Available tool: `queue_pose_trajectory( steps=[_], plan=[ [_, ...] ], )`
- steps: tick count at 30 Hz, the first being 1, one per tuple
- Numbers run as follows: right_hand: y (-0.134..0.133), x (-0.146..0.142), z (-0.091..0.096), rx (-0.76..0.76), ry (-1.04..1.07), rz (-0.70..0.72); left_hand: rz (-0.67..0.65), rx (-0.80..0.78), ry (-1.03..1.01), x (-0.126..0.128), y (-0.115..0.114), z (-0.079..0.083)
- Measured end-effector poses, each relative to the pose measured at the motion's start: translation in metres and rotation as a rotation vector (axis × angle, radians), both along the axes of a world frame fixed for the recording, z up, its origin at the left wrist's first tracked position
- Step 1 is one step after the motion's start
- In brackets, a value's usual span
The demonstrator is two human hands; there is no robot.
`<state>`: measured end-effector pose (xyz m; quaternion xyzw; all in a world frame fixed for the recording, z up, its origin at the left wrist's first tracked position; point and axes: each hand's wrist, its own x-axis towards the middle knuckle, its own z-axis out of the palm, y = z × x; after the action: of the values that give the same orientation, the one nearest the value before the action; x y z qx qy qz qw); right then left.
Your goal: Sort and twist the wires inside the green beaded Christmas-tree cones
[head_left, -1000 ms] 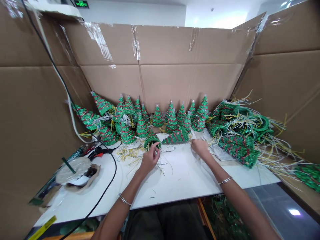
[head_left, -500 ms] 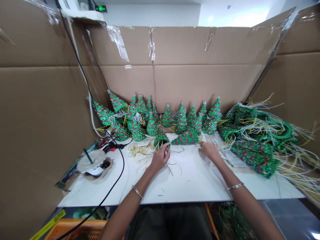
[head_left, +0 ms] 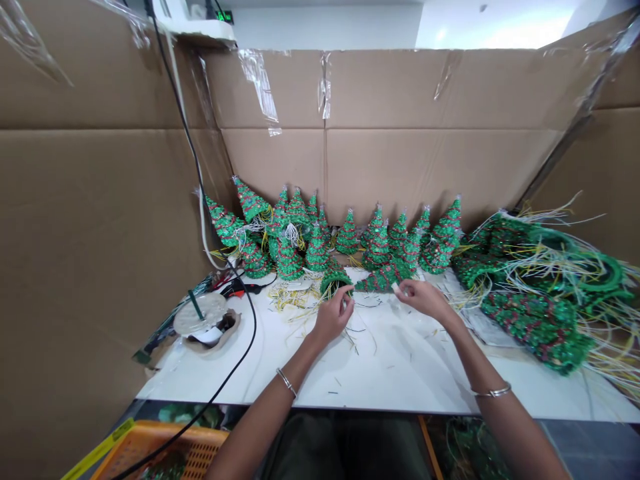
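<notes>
My left hand rests on the white tabletop, its fingers pinched at the open base of a small green sequinned cone tree lying on its side. My right hand is just right of it, fingertips pinched on a small white piece beside another fallen green tree. Thin yellow and white wire strands lie around both hands. A row of several upright green trees stands behind, against the cardboard wall.
Cardboard walls enclose the table on three sides. A heap of green garland with yellow and white wires fills the right. A lidded cup with a green straw, a black cable and red-handled pliers lie left. An orange crate sits below.
The view has swung left, so everything sits further right in the picture. My right hand has lifted slightly and drawn toward my left hand. The left hand stays at the fallen tree's base.
</notes>
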<state>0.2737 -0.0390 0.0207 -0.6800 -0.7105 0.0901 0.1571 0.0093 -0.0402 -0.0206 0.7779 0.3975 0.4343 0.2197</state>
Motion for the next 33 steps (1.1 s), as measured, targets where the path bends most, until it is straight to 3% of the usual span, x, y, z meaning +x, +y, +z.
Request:
queue_pose_trajectory(
  steps=[4, 8, 11, 20, 29, 33],
  plan=[
    [0.001, -0.053, 0.007, 0.155, 0.252, 0.128, 0.126, -0.136, -0.303, -0.004, 0.007, 0.008],
    [0.002, -0.112, 0.009, 0.248, 0.151, 0.157, 0.201, -0.140, -0.378, -0.014, 0.013, 0.016],
    [0.004, -0.137, 0.007, 0.285, 0.037, 0.128, 0.214, -0.103, -0.358, -0.017, 0.014, 0.018],
    [0.005, -0.137, 0.000, 0.259, -0.038, 0.098, 0.218, 0.017, -0.270, -0.018, 0.013, 0.020],
    [0.000, -0.130, 0.006, 0.255, 0.301, 0.229, 0.213, 0.046, -0.157, -0.018, 0.014, 0.019],
    [0.002, -0.125, 0.005, 0.281, 0.351, 0.299, 0.183, 0.081, -0.064, -0.018, 0.011, 0.020]
  ],
)
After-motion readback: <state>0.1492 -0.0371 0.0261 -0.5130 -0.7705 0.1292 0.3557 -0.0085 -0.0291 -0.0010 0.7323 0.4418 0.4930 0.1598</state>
